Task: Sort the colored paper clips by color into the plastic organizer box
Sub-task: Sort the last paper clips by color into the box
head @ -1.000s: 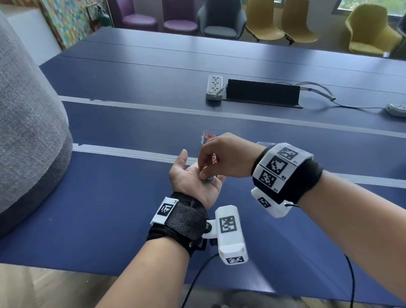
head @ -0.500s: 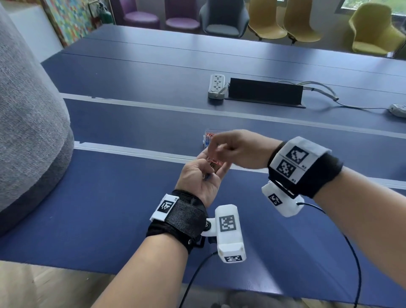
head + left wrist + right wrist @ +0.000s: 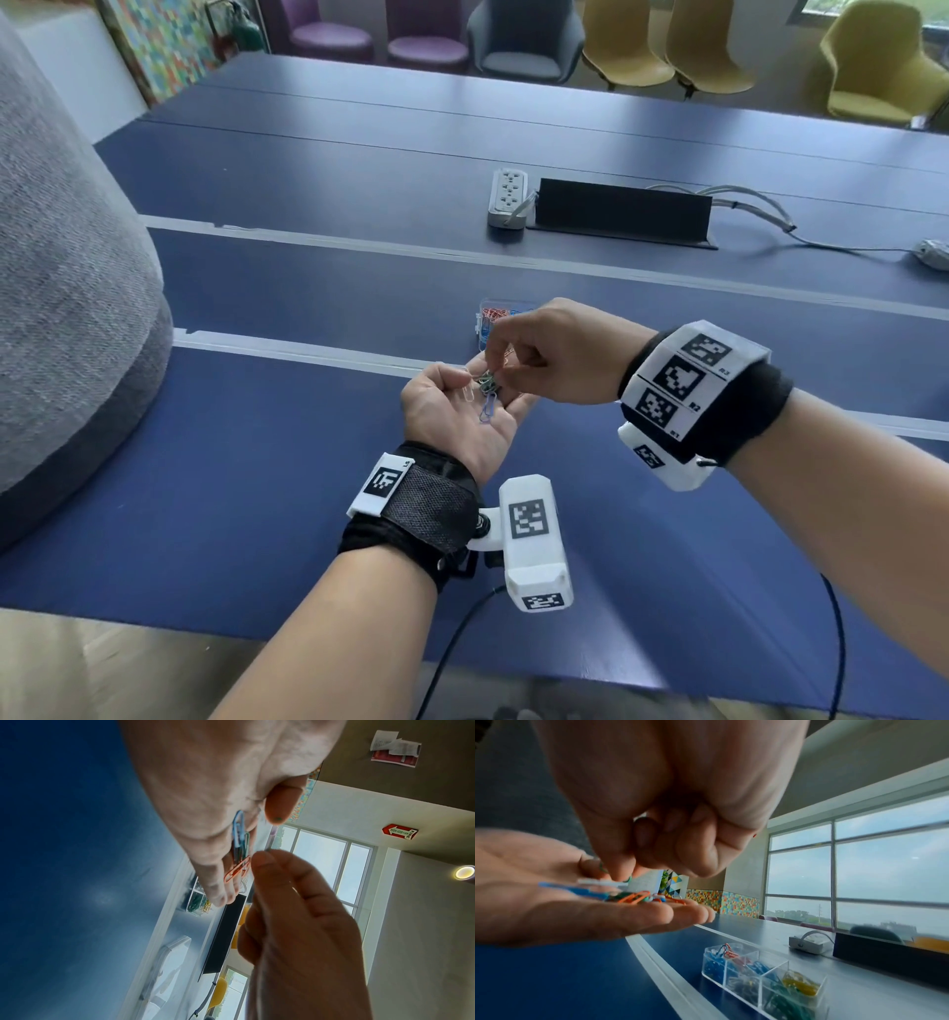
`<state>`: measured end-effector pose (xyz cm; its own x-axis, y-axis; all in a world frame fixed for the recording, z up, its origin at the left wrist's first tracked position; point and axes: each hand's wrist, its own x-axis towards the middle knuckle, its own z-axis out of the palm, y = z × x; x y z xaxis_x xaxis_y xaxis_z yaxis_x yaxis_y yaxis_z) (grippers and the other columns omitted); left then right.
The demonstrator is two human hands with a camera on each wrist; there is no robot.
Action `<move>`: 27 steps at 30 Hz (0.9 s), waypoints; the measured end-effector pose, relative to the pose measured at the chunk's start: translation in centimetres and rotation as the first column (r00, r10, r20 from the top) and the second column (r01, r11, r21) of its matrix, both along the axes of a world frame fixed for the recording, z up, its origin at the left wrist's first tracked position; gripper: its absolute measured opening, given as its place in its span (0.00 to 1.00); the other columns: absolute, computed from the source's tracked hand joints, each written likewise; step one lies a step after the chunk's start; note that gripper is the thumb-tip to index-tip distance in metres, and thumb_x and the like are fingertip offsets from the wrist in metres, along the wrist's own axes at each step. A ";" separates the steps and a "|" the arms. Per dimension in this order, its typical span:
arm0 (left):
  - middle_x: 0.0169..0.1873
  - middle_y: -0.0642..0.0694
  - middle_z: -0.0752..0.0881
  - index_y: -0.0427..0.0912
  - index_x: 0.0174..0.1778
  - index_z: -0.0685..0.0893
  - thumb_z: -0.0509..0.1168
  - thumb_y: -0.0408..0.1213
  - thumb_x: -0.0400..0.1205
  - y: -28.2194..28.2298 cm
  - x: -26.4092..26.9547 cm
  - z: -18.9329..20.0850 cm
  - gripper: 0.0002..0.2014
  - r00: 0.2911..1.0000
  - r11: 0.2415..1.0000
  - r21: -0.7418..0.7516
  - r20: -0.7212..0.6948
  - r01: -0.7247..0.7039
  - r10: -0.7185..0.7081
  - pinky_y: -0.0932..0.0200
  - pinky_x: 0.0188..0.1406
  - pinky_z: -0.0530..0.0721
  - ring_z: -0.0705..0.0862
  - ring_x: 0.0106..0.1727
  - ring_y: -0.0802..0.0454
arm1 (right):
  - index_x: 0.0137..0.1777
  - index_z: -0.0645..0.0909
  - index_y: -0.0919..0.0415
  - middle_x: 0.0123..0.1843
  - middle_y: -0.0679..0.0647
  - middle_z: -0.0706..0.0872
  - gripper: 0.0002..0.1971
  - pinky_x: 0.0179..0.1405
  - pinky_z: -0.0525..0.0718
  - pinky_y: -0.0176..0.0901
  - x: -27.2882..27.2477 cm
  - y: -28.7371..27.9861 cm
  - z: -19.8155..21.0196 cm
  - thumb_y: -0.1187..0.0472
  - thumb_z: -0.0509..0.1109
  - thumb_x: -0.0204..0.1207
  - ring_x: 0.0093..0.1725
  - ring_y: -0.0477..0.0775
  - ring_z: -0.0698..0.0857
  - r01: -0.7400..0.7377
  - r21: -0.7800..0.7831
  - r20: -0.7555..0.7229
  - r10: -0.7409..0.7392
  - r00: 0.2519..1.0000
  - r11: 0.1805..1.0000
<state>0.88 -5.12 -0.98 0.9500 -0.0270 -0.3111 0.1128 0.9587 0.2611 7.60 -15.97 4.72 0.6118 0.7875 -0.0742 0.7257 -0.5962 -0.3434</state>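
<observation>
My left hand (image 3: 457, 406) is held palm up above the blue table (image 3: 246, 462), cupping a small pile of paper clips (image 3: 487, 393): white, blue, green and orange ones (image 3: 631, 897). From above, my right hand (image 3: 495, 367) reaches into that pile with its fingers curled and thumb and forefinger pinched on a clip; green loops show beside the fingertips (image 3: 618, 870). An orange clip (image 3: 236, 871) lies on the left fingers by the right fingertip. The clear organizer box (image 3: 762, 977) stands just beyond, with blue, red, yellow and green clips in separate compartments; in the head view the organizer box (image 3: 495, 318) is half hidden.
A white power strip (image 3: 507, 198) and a black cable box (image 3: 621, 213) with cables lie farther back. A big grey upholstered shape (image 3: 67, 308) fills the left. A clear plastic lid (image 3: 169, 959) lies beside the box. Chairs line the far side.
My right hand, which had lifted slightly off the palm with a red clip by its fingertips, is back down in the pile. The left palm lies flatter and more exposed.
</observation>
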 end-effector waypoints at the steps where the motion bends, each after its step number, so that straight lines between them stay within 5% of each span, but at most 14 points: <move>1: 0.47 0.31 0.87 0.24 0.41 0.85 0.46 0.30 0.65 0.0 0.0 0.0 0.24 1.000 1.000 -0.003 0.002 0.004 -0.004 0.34 0.66 0.73 0.84 0.57 0.35 | 0.42 0.80 0.52 0.23 0.42 0.75 0.01 0.27 0.67 0.26 0.0 -0.1 -0.1 0.60 0.68 0.73 0.25 0.38 0.74 0.026 0.066 -0.055 -0.023 0.998 0.998; 4: 0.47 0.31 0.88 0.25 0.37 0.88 0.47 0.31 0.68 -0.1 0.1 -0.2 0.23 1.000 1.000 0.012 -0.003 0.007 -0.007 0.35 0.67 0.74 0.84 0.56 0.35 | 0.32 0.73 0.50 0.26 0.45 0.75 0.04 0.29 0.71 0.35 0.1 -0.2 -0.3 0.54 0.66 0.63 0.27 0.45 0.70 0.137 0.177 -0.298 -0.080 0.951 0.975; 7: 0.59 0.29 0.84 0.23 0.59 0.81 0.49 0.32 0.68 0.0 0.2 -0.5 0.28 1.000 0.999 0.042 -0.013 0.026 -0.025 0.37 0.69 0.73 0.80 0.64 0.34 | 0.29 0.72 0.56 0.30 0.53 0.80 0.05 0.31 0.73 0.39 0.6 -0.3 -0.6 0.58 0.66 0.60 0.29 0.45 0.73 0.219 0.209 -0.381 -0.126 0.916 0.953; 11: 0.67 0.29 0.78 0.25 0.69 0.75 0.52 0.34 0.68 0.2 0.4 -0.6 0.32 0.998 0.997 0.051 -0.037 0.050 -0.048 0.40 0.71 0.72 0.77 0.68 0.34 | 0.28 0.72 0.65 0.23 0.43 0.78 0.10 0.24 0.69 0.25 0.8 -0.7 -1.3 0.68 0.71 0.63 0.24 0.39 0.74 0.229 0.193 -0.276 -0.171 0.946 0.954; 15: 0.63 0.29 0.81 0.25 0.65 0.78 0.53 0.39 0.73 0.1 0.4 -0.5 0.28 0.997 0.995 0.088 -0.062 0.057 -0.051 0.46 0.69 0.72 0.79 0.62 0.36 | 0.24 0.66 0.54 0.23 0.48 0.73 0.17 0.22 0.68 0.30 0.4 -0.5 -1.9 0.68 0.73 0.59 0.24 0.45 0.69 0.137 0.157 -0.111 -0.120 0.987 0.978; 20: 0.60 0.32 0.82 0.28 0.64 0.79 0.51 0.42 0.79 0.0 0.4 -0.7 0.25 0.997 0.994 0.096 -0.066 0.046 -0.039 0.45 0.69 0.74 0.80 0.60 0.38 | 0.47 0.74 0.51 0.30 0.47 0.77 0.11 0.34 0.75 0.46 0.5 0.0 -1.8 0.69 0.60 0.70 0.32 0.52 0.75 0.105 0.054 -0.108 -0.099 0.989 0.993; 24: 0.53 0.33 0.85 0.29 0.61 0.81 0.51 0.45 0.81 0.1 0.4 -0.6 0.25 0.996 0.992 0.110 -0.075 0.060 -0.052 0.47 0.63 0.78 0.83 0.54 0.40 | 0.35 0.72 0.51 0.28 0.48 0.77 0.08 0.33 0.76 0.46 0.2 -0.1 -1.8 0.59 0.53 0.71 0.33 0.56 0.75 0.053 0.010 -0.030 -0.052 0.998 0.999; 27: 0.52 0.33 0.86 0.28 0.62 0.80 0.51 0.47 0.82 0.3 0.3 -0.5 0.26 0.995 0.990 0.119 -0.082 0.073 -0.063 0.50 0.60 0.78 0.84 0.54 0.40 | 0.40 0.78 0.53 0.23 0.45 0.73 0.06 0.31 0.72 0.41 0.0 -0.3 -1.9 0.57 0.61 0.75 0.28 0.51 0.74 0.056 0.019 0.013 -0.057 0.998 0.998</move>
